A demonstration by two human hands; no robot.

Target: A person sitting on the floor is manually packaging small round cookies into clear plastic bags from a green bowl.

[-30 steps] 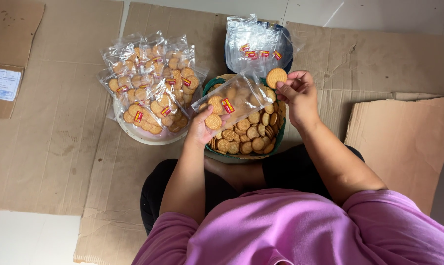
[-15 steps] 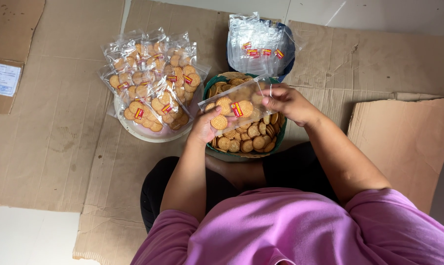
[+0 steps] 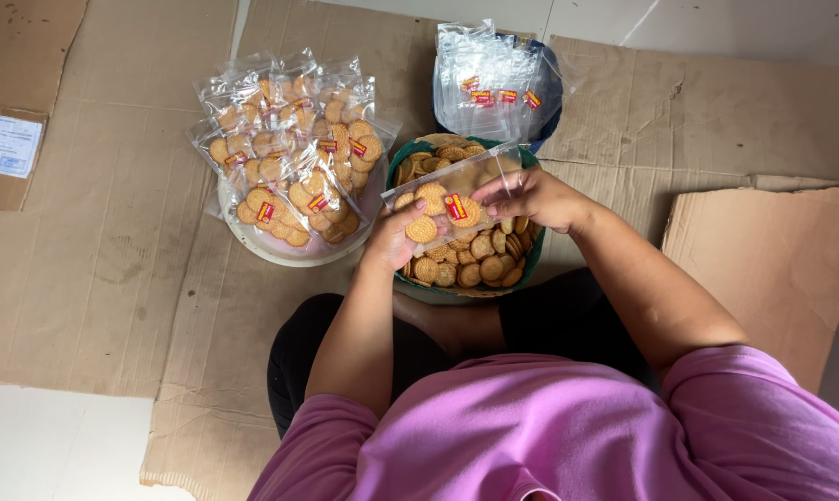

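Note:
A clear plastic bag [image 3: 449, 193] with a red label and a few round biscuits in it is held over a green basket [image 3: 529, 262] full of loose round biscuits [image 3: 471, 252]. My left hand [image 3: 390, 239] grips the bag's lower left end. My right hand [image 3: 529, 195] holds the bag's open right end, fingers at its mouth. Both forearms reach forward from my pink shirt.
A white bowl [image 3: 252, 243] heaped with filled biscuit bags [image 3: 294, 148] stands left of the basket. A blue container with empty clear bags [image 3: 494, 82] stands behind it. Flattened cardboard [image 3: 113, 232] covers the floor; a loose cardboard sheet [image 3: 772, 250] lies at the right.
My right hand, which held one biscuit up beside the basket, has come down to the bag's open end. The biscuit is no longer in its fingers. The bag has tilted flatter.

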